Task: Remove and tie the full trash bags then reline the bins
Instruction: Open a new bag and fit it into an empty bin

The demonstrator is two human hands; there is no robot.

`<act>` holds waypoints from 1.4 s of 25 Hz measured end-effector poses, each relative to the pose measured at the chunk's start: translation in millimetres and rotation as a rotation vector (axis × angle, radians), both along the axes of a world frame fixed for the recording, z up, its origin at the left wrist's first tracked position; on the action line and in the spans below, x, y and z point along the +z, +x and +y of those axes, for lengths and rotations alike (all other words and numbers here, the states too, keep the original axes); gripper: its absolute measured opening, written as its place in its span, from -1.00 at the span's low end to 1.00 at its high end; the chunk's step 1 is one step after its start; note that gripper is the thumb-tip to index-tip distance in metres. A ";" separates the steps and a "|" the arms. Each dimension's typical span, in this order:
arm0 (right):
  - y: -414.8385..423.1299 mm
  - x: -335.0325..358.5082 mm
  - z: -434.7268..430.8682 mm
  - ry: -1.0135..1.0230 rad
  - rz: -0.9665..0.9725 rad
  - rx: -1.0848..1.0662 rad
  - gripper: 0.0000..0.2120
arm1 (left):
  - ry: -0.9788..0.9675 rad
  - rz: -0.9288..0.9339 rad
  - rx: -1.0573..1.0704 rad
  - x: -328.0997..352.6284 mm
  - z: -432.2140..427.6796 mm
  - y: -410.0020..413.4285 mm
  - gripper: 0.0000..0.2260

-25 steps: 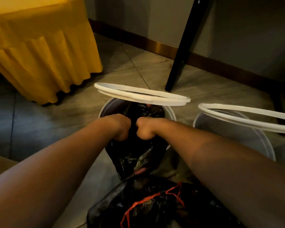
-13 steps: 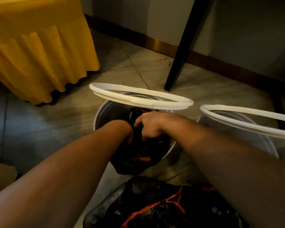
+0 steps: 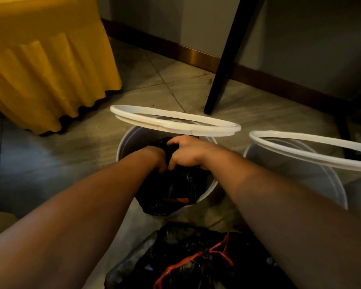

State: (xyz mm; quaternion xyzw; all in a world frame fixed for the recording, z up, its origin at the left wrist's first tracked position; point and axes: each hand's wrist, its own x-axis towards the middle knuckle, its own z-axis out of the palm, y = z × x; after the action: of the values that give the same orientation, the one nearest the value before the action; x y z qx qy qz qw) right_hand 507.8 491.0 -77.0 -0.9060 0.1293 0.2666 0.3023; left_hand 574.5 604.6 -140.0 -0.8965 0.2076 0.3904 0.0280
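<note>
Both hands meet at the gathered neck of the black bag (image 3: pixel 171 195). The left hand (image 3: pixel 157 157) is curled round the twisted plastic on one side, and the right hand (image 3: pixel 188 153) is closed over it from the other, thumb and fingers pinching the same bunch. The bag's body hangs straight below the grip, sitting in the white bin (image 3: pixel 129 140) with its near side bulging over the rim. Just beyond the knuckles, the bin's hinged ring (image 3: pixel 175 122) stands tipped up.

The step looks like tying off the neck. To do it well, I would squeeze the air down first and hold the twist tight and low, close to the load, so enough loose plastic stays above the fists for a knot. One hand should anchor the twist while the other wraps. Pulling toward the body seems wiser than lifting, since the ring sits close above the hands.

Below the wrists lies another bag (image 3: pixel 196 247) with a red cord (image 3: pixel 188 260); to the right of the grip stands a second bin (image 3: pixel 290 163).
</note>
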 end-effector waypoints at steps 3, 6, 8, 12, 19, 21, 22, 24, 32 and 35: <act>-32.9 9.3 -7.6 0.030 -0.055 0.035 -0.41 | -0.087 -0.041 0.003 8.1 6.7 -2.0 -0.60; -54.3 16.9 -10.0 -0.002 0.012 0.115 -0.71 | -0.146 -0.035 0.028 14.7 10.9 -8.7 -0.65; -52.0 15.2 -5.5 -0.107 0.033 0.127 -0.78 | -0.220 0.028 0.078 23.7 12.6 -9.2 -0.70; -23.2 1.9 0.3 -0.410 -0.120 0.045 -0.70 | -0.364 0.201 0.278 43.1 22.4 -7.4 -0.84; -21.1 -27.1 24.4 -0.579 -0.084 0.220 -0.64 | -0.089 -0.260 -0.192 30.3 24.0 -50.0 -0.41; -25.8 -17.6 14.3 -0.577 -0.236 0.097 -0.65 | -0.131 -0.300 -0.203 30.6 28.8 -55.3 -0.52; -30.7 -12.4 8.1 -0.547 -0.307 0.015 -0.63 | -0.186 -0.333 -0.204 35.3 34.7 -53.8 -0.59; -44.7 -4.2 -5.8 -0.406 -0.366 -0.135 -0.64 | -0.302 -0.396 -0.156 51.0 47.7 -48.6 -0.69; -84.9 4.7 -31.3 -0.358 -0.549 -0.269 -0.63 | -0.507 -0.567 -0.016 68.4 87.2 -60.7 -0.56; -92.1 5.1 -42.4 -0.253 -0.514 -0.445 -0.69 | -0.602 -0.416 0.058 67.0 96.3 -60.7 -0.47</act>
State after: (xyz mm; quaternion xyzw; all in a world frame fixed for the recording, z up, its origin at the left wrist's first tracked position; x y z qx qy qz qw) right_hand 415.7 448.6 -72.0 -0.9233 0.2751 -0.0606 0.2610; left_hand 513.8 700.9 -73.0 -0.9303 0.2776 0.1216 -0.2066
